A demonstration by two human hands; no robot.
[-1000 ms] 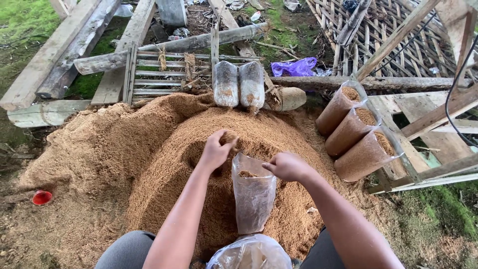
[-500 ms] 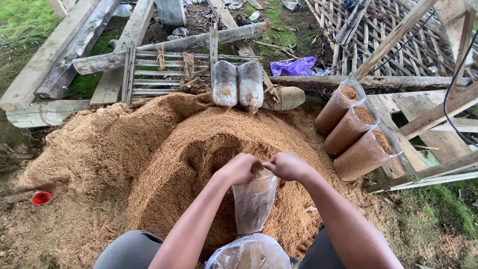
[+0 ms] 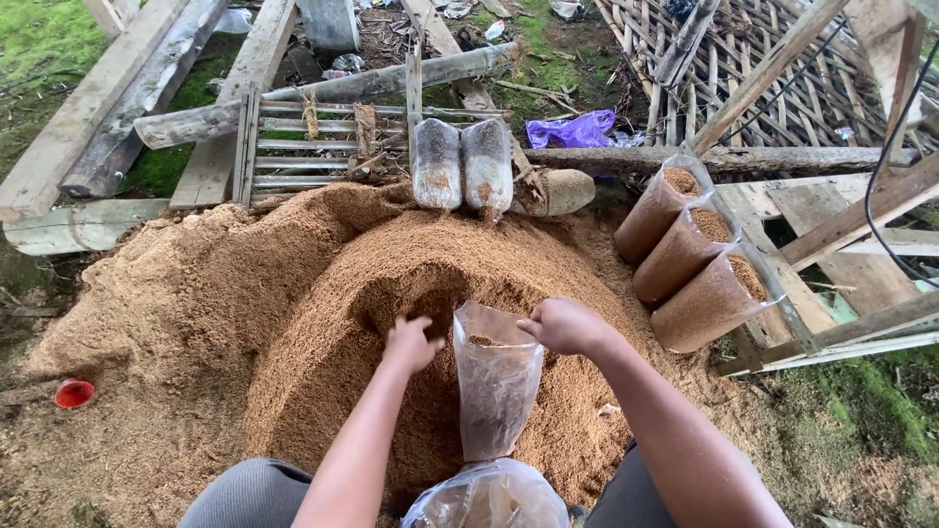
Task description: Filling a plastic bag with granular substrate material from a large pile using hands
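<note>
A large mound of brown sawdust [image 3: 293, 313] lies in front of me. An upright clear plastic bag [image 3: 497, 386] stands on it, with some sawdust inside. My right hand [image 3: 564, 326] grips the bag's rim on its right side and holds the mouth apart. My left hand [image 3: 411, 344] is in the dug hollow of the mound just left of the bag, fingers curled into the sawdust. Another clear plastic bag [image 3: 489, 497] lies between my knees at the bottom edge.
Three sawdust-filled bags [image 3: 699, 254] lean against a wooden frame at right. Two whitish packed bags [image 3: 460, 161] lie at the mound's far edge beside a slatted wooden rack [image 3: 293, 142]. A small red cup [image 3: 74, 393] sits at left. Planks, bamboo lattice and a purple bag [image 3: 572, 127] lie beyond.
My left hand went from the mound to the bag's mouth, then back down into the hollow left of the bag. My right hand has kept its hold on the rim.
</note>
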